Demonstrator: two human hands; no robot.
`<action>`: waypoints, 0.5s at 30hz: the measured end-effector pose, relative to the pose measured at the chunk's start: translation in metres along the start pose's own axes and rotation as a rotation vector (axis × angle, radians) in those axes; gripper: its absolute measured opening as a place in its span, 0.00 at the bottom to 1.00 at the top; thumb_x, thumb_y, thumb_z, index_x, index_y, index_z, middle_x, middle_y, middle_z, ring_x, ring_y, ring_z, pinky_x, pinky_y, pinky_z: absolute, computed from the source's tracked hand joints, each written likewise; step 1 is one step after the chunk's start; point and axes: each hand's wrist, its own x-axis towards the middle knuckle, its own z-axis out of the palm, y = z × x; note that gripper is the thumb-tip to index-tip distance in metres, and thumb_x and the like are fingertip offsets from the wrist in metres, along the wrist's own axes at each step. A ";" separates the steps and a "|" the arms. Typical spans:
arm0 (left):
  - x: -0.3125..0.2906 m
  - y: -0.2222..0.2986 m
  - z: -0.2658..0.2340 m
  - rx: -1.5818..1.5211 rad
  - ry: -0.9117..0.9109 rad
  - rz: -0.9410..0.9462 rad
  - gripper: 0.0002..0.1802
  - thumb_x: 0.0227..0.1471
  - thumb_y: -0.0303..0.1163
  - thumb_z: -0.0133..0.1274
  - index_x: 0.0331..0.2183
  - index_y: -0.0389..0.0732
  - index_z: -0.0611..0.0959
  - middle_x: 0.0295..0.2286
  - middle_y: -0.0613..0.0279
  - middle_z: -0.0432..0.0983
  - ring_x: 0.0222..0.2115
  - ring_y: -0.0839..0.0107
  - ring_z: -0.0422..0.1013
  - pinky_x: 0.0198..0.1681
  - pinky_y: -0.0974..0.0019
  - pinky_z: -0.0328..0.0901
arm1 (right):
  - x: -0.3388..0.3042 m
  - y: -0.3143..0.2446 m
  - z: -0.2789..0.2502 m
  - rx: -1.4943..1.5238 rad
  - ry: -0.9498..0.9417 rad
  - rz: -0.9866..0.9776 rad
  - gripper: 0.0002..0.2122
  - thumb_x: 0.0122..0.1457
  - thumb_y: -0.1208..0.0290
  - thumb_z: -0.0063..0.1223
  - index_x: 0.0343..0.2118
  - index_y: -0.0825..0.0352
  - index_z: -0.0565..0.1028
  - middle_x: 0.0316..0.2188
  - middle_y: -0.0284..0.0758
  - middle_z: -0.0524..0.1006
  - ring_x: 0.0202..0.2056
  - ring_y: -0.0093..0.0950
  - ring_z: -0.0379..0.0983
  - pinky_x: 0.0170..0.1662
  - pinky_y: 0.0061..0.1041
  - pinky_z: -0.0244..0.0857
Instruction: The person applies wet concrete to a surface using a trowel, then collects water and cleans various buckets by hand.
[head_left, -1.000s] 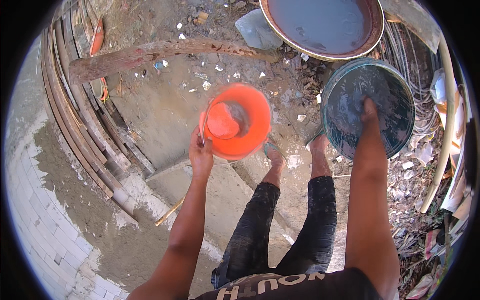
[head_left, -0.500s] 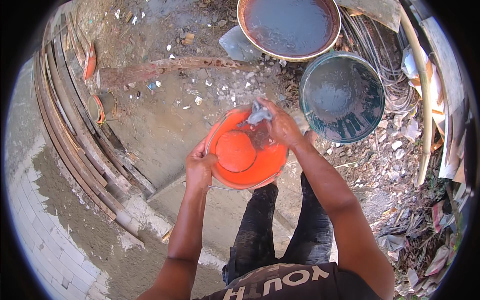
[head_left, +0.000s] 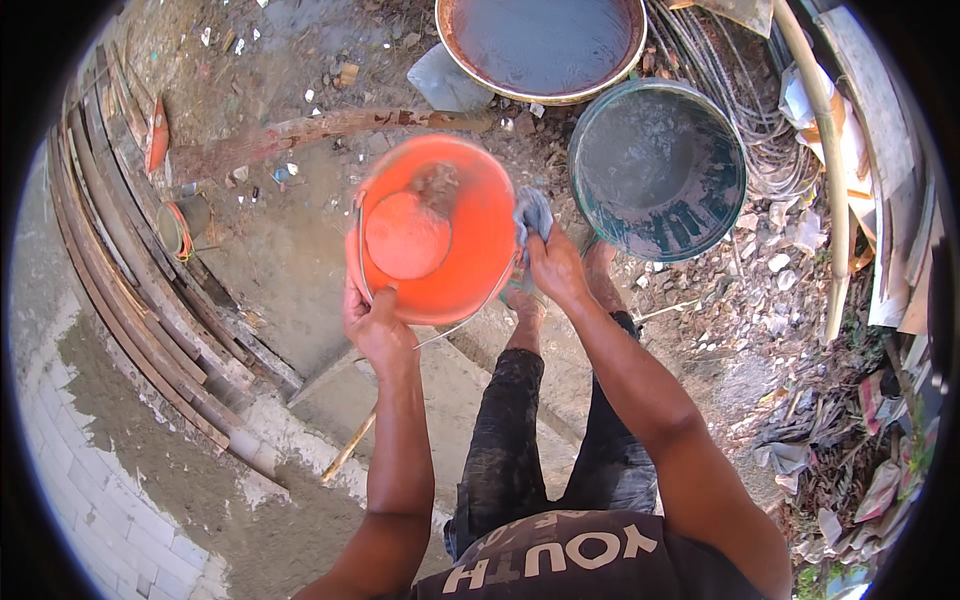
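Observation:
An orange bucket (head_left: 465, 270) with a thin wire handle is held up in front of me, its open mouth facing up toward me. A little murky water or dirt shows at the far side of its bottom. My left hand (head_left: 378, 325) grips the near left rim, thumb on the edge. By the right rim, my right hand (head_left: 556, 268) is closed on a wet grey rag (head_left: 533, 213), which lies against the bucket's side. The fingers of the right hand are partly hidden.
A dark green tub (head_left: 650, 170) of cloudy water stands to the right, beside a wide rusty-rimmed basin (head_left: 540, 45) of grey water. Long boards (head_left: 150, 270) lie at the left. Coiled cable (head_left: 740, 120) and rubble lie at the right. A small bucket (head_left: 187, 225) sits by the boards.
The orange bucket has moved left and away from me and turned somewhat. My right hand with the rag has gone from inside the bucket to the outside of its right rim.

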 end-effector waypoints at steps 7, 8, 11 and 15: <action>-0.003 -0.056 -0.075 0.098 0.267 -0.038 0.34 0.45 0.12 0.43 0.58 0.29 0.69 0.51 0.53 0.73 0.50 0.67 0.72 0.56 0.63 0.65 | 0.073 0.015 -0.106 -0.191 0.166 -0.407 0.15 0.50 0.78 0.55 0.44 0.65 0.78 0.38 0.47 0.79 0.39 0.44 0.79 0.43 0.36 0.73; 0.001 -0.053 -0.080 0.136 0.260 -0.102 0.34 0.45 0.13 0.43 0.58 0.29 0.69 0.51 0.53 0.73 0.50 0.67 0.72 0.56 0.63 0.65 | 0.111 0.034 -0.122 -0.279 0.138 -0.203 0.15 0.53 0.70 0.54 0.44 0.66 0.78 0.34 0.49 0.80 0.36 0.44 0.79 0.40 0.35 0.73; 0.020 -0.063 -0.059 0.167 0.137 -0.301 0.34 0.46 0.13 0.44 0.58 0.30 0.70 0.51 0.53 0.73 0.50 0.68 0.72 0.55 0.64 0.66 | 0.243 0.212 -0.215 -0.222 0.217 0.126 0.20 0.56 0.60 0.53 0.46 0.71 0.76 0.38 0.44 0.80 0.40 0.34 0.78 0.43 0.38 0.72; 0.041 -0.099 -0.040 0.089 0.048 -0.327 0.33 0.46 0.14 0.45 0.58 0.32 0.70 0.51 0.55 0.73 0.49 0.70 0.73 0.50 0.68 0.69 | 0.275 0.225 -0.215 0.646 0.150 0.455 0.18 0.57 0.57 0.49 0.43 0.66 0.77 0.40 0.45 0.78 0.42 0.39 0.76 0.46 0.39 0.69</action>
